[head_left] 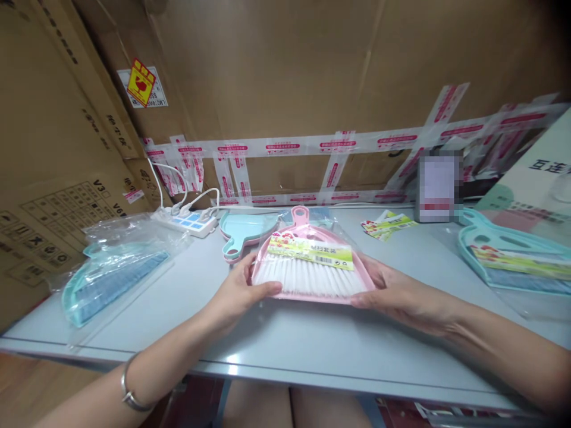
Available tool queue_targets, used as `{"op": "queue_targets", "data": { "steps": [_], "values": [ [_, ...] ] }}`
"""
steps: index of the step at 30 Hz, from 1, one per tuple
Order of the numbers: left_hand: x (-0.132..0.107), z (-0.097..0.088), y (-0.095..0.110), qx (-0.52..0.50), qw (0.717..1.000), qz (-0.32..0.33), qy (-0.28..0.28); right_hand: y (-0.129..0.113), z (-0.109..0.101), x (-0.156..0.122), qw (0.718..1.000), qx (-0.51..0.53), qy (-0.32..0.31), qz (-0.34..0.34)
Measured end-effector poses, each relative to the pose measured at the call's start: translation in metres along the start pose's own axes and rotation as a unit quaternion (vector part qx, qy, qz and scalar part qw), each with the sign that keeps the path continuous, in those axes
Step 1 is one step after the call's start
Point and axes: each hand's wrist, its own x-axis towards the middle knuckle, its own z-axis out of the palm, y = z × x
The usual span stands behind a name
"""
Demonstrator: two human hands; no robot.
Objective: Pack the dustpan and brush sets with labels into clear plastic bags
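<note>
A pink dustpan and brush set [312, 261] in a clear plastic bag lies on the grey table [285, 345], with a yellow-green label across it and white bristles toward me. My left hand [236, 291] grips its left edge, thumb on top of the bristles. My right hand [392, 291] holds the right edge with fingers curled under it. The pan's handle points away from me.
A bagged blue set [107, 279] lies at the left, another blue set [513, 258] at the right. A light blue dustpan [245, 229] sits behind the pink one. A white power strip [187, 221], loose labels [386, 224] and a small box [439, 185] stand at the back. Cardboard boxes [57, 148] wall the table.
</note>
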Motion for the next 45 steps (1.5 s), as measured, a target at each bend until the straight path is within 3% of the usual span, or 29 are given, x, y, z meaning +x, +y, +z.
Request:
{"op": "queue_targets", "data": {
  "steps": [5, 8, 13, 18, 22, 24, 26, 29, 31, 37, 41, 45],
  "values": [
    [0.006, 0.0, -0.002, 0.014, 0.999, -0.04, 0.005, 0.01, -0.002, 0.007, 0.999, 0.015, 0.036, 0.015],
    [0.008, 0.001, -0.001, 0.024, 0.998, -0.062, 0.016, 0.016, -0.003, 0.01, 0.995, 0.022, 0.092, 0.041],
    [0.006, 0.003, 0.003, 0.0, 0.999, -0.05, -0.019, 0.022, -0.002, 0.012, 0.984, 0.016, 0.175, 0.042],
    [0.009, 0.006, 0.001, -0.004, 0.997, -0.058, 0.05, 0.024, 0.002, 0.013, 0.984, 0.002, 0.179, 0.02],
    [0.013, 0.008, -0.002, -0.01, 0.995, -0.066, 0.073, 0.027, 0.003, 0.013, 0.982, -0.006, 0.186, -0.007],
    [0.013, 0.006, -0.001, -0.007, 0.996, -0.076, 0.055, 0.028, 0.001, 0.012, 0.981, 0.005, 0.191, -0.018],
    [0.01, -0.001, 0.001, 0.004, 0.998, -0.066, -0.001, 0.029, -0.001, 0.011, 0.979, 0.029, 0.199, -0.018],
    [0.002, -0.013, 0.007, 0.011, 0.994, -0.023, -0.11, 0.026, -0.003, 0.007, 0.978, 0.06, 0.202, 0.001],
    [-0.002, -0.017, 0.011, 0.03, 0.99, 0.016, -0.135, 0.023, -0.002, 0.004, 0.979, 0.058, 0.194, 0.012],
    [0.009, -0.001, 0.012, 0.121, 0.982, 0.144, -0.024, 0.013, 0.002, 0.0, 0.987, -0.009, 0.162, 0.003],
    [0.02, 0.007, 0.007, 0.113, 0.98, 0.156, 0.05, 0.014, -0.004, 0.002, 0.987, -0.043, 0.153, -0.019],
    [0.023, 0.006, 0.002, 0.127, 0.974, 0.155, 0.106, 0.017, -0.012, 0.005, 0.987, -0.007, 0.143, -0.078]
  ]
}}
